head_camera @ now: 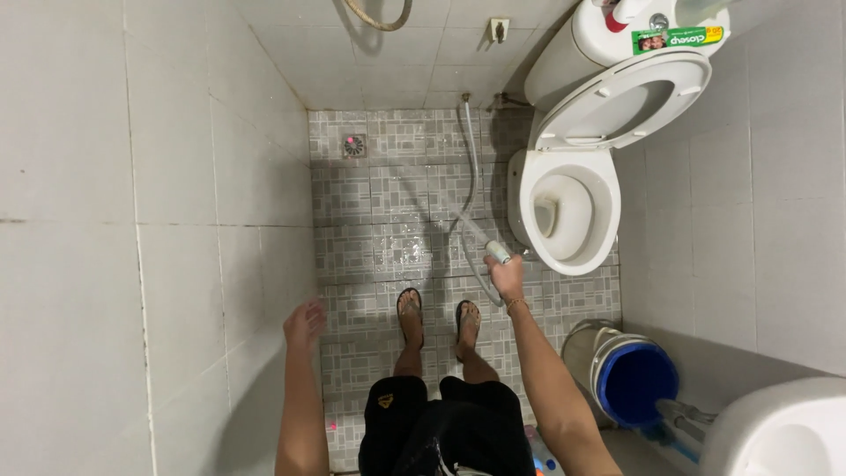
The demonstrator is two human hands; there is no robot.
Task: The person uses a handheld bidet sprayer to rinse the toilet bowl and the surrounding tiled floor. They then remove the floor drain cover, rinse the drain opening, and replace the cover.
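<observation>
Grey mosaic floor tiles (370,247) lie wet under your sandalled feet (438,316), which stand side by side. Your left hand (305,323) hangs free near the white wall (176,220), its grip wide and holding nothing. Your right hand (507,276) has its grip closed round the spray nozzle (495,252), just beside the toilet bowl (568,211); its hose (472,159) loops up to the back wall. A blue bucket (633,381) stands to your right. Farther off, the toilet lid (626,101) is raised, and a floor drain (353,145) sits by the far wall.
</observation>
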